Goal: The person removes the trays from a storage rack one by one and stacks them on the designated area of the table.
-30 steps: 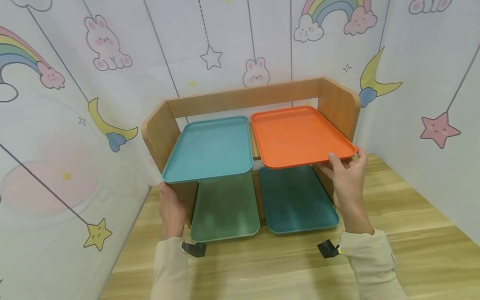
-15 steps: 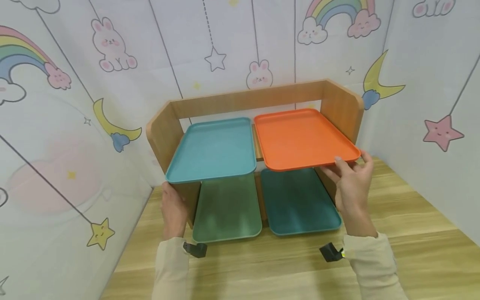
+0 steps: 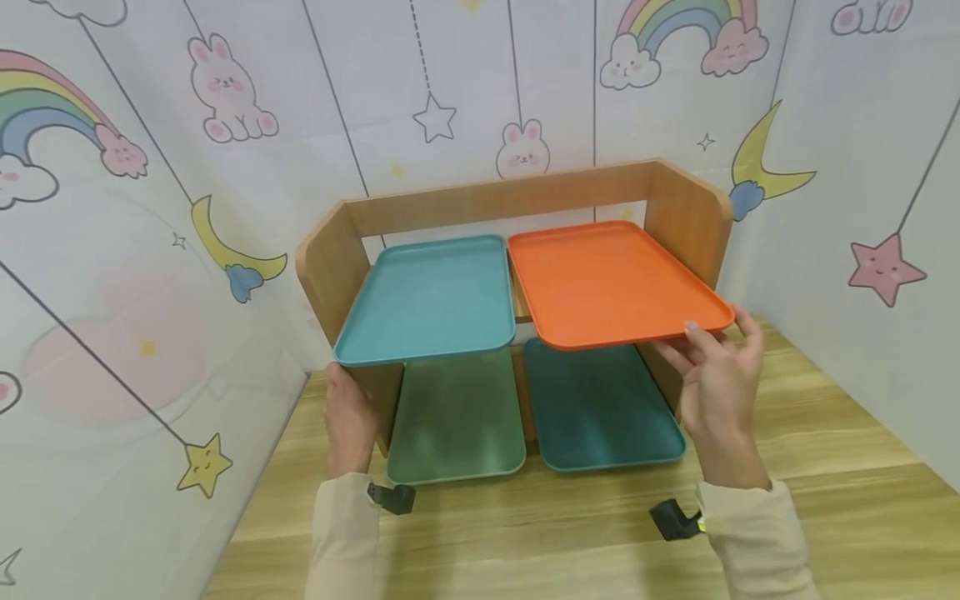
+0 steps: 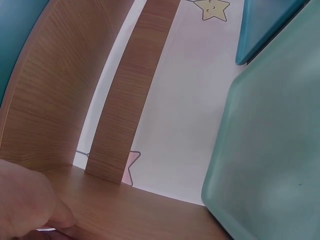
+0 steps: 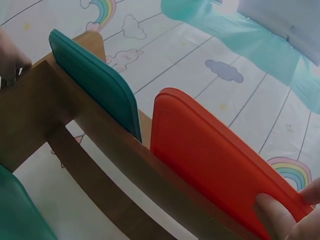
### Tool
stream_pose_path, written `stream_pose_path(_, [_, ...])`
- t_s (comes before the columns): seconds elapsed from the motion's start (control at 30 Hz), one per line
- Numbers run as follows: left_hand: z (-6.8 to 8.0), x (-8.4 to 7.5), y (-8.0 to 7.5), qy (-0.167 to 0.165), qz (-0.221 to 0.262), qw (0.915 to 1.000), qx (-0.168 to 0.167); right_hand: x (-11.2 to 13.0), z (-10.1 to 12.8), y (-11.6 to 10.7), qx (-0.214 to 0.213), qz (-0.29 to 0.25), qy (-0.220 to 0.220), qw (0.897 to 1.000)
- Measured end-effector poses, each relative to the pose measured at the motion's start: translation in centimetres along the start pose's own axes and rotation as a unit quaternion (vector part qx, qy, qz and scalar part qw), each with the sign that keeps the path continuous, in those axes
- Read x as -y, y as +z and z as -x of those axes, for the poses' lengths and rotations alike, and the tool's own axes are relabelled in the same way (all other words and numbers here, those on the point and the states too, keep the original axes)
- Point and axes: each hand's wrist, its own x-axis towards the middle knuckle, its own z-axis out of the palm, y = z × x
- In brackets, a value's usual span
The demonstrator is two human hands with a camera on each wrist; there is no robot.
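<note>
A wooden rack point(image 3: 487, 196) stands on the table with two trays on top and two below. My right hand point(image 3: 712, 379) pinches the near right corner of the orange tray point(image 3: 611, 279), thumb on its rim; the orange tray point(image 5: 220, 160) and fingertips point(image 5: 272, 212) also show in the right wrist view. My left hand point(image 3: 348, 417) grips the rack's left side panel below the light blue tray point(image 3: 431, 296). In the left wrist view my left hand point(image 4: 27, 200) rests on the wood panel point(image 4: 55, 95).
A pale green tray point(image 3: 453, 417) and a dark teal tray point(image 3: 596, 404) lie on the lower level. Decorated walls close in on the left, back and right. The wooden tabletop point(image 3: 840, 508) extends toward me and to the right.
The orange tray has slid out toward me and to the right with my right hand on its corner. The left hand stays on the rack's side.
</note>
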Motion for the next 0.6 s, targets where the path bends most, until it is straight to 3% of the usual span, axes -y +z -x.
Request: stream_pose_path(0.6, [-0.1, 0.1, -0.1, 0.002, 0.005, 0.9999, 0.010, 1.3, 1.3, -0.5, 0.023, -0.067, -0.007, 0.997])
